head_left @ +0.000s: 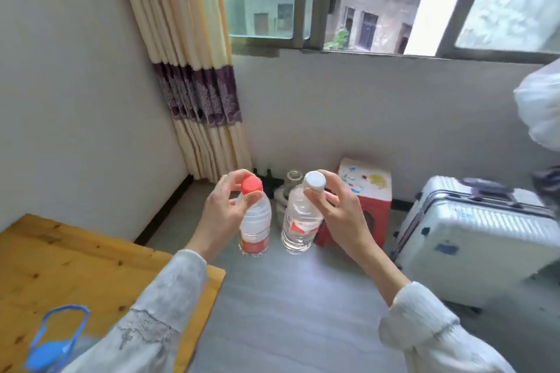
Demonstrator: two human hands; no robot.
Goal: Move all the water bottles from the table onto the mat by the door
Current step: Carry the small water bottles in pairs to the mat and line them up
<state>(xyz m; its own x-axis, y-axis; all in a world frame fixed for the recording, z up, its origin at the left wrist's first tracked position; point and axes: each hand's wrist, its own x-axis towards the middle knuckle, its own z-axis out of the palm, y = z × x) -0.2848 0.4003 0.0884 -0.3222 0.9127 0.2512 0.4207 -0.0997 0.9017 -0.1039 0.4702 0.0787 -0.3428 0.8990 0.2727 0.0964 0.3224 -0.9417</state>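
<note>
My left hand pinches the neck of a clear water bottle with a red cap, which hangs upright over the grey floor. My right hand pinches a second clear bottle with a white cap by its top, close beside the first. Both bottles carry red labels and hang apart from each other. The wooden table lies at the lower left, and a large bottle with a blue handle stands on it, partly cut off by the frame edge. No mat or door is in view.
A red stool with a patterned top stands against the far wall. A white suitcase sits to the right. A pot and dark bottles sit on the floor by the curtain. A white bag hangs at the right edge.
</note>
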